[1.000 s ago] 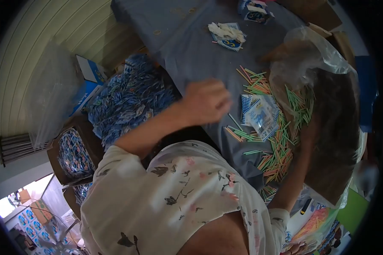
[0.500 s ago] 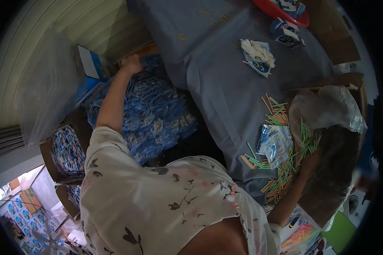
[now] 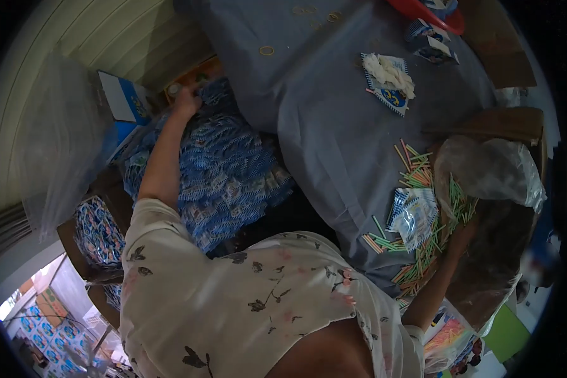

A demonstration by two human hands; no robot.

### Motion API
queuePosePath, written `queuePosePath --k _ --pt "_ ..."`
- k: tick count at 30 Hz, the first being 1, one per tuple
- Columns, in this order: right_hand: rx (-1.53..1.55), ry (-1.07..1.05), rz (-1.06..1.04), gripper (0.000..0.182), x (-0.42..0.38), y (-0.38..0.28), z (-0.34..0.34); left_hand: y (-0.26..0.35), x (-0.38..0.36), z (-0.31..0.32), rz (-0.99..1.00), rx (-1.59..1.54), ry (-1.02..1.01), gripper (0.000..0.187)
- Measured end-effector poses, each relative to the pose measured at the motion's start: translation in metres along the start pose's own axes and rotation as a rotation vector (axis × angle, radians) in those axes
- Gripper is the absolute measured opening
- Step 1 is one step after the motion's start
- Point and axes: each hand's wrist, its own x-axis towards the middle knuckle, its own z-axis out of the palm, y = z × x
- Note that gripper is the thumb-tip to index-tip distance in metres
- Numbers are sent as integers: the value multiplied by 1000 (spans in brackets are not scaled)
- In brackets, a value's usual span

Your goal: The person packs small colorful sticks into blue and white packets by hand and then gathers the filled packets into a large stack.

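Note:
My left hand is at the upper left end of a big heap of blue printed packets. Its fingers look curled against the packets, and what they hold is hidden. My right hand reaches to the mouth of a plastic bag lining a cardboard box, beside loose thin pastel sticks. Shadow and the sticks hide the fingers of that hand. A blue and white packet lies on the sticks, left of my right hand.
A grey cloth covers the table. On it are another packet with crumpled white material, rubber bands and small printed boxes by a red basin. Left stand a blue and white box and a carton of packets.
My left hand has shifted slightly left and down along the edge of the packet heap. The right hand stays by the sticks. The whole view has moved a little.

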Motion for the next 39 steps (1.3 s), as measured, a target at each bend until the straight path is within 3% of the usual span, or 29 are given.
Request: queuePosePath --k 2,3,4,5,6,7,8,9,11,12,15,16,18,20,24,26,27,29,30,32,36,38,39 --pt "-23 -60 61 56 1 -28 -12 9 -6 -6 -38 -25 -46 56" --pt "9 -136 149 53 6 -46 -22 -43 14 8 -12 -82 -24 61" --pt "-33 11 49 50 -12 -3 5 -40 12 -3 62 15 -66 64" --pt "-53 113 -140 50 -8 -12 4 -81 25 -7 110 43 -31 66" --pt "-235 -6 78 55 -8 -27 -5 -38 2 -15 94 91 55 68" --pt "-484 104 -26 63 -12 -9 8 2 -18 -27 71 78 113 66" --pt "-391 47 79 66 -2 -30 -14 8 -27 -41 139 76 122 60" --pt "-247 173 -25 66 -1 -13 -10 24 -40 -47 253 158 264 52" --pt "208 214 184 60 7 -41 -30 79 -73 -42 365 -227 450 36" --pt "203 224 207 60 10 -51 -36 135 -109 -40 386 -226 437 36" --pt "180 188 177 56 18 -64 -31 305 -210 -6 913 -195 235 9" --pt "224 211 145 51 22 -61 -22 337 -232 17 1057 -277 66 10" --pt "275 242 105 47 32 -60 -12 394 -256 58 1328 -123 -195 29" --pt "737 377 325 38 37 -60 -9 423 -260 105 1378 105 -165 33" --pt "1088 501 498 39 31 -66 -38 423 -243 154 1472 428 -67 18" --pt "856 -78 524 50 20 -53 -30 416 -237 153 1511 303 -33 12" --pt "864 -71 540 50 11 -56 -27 416 -234 150 1523 312 -47 12" --pt "505 103 474 55 5 -72 -24 421 -225 140 1398 31 -82 15" --pt "516 103 470 55 5 -76 -33 422 -226 139 1394 42 -78 15" --pt "1070 37 512 60 6 -79 -57 422 -232 140 1413 138 71 18" --pt "993 -12 509 64 2 -63 -24 422 -237 150 1399 194 38 20" --pt "347 89 450 67 -10 -72 -16 425 -235 139 1270 88 -145 22" --pt "346 84 452 67 -11 -74 -20 423 -230 142 1267 87 -150 22"
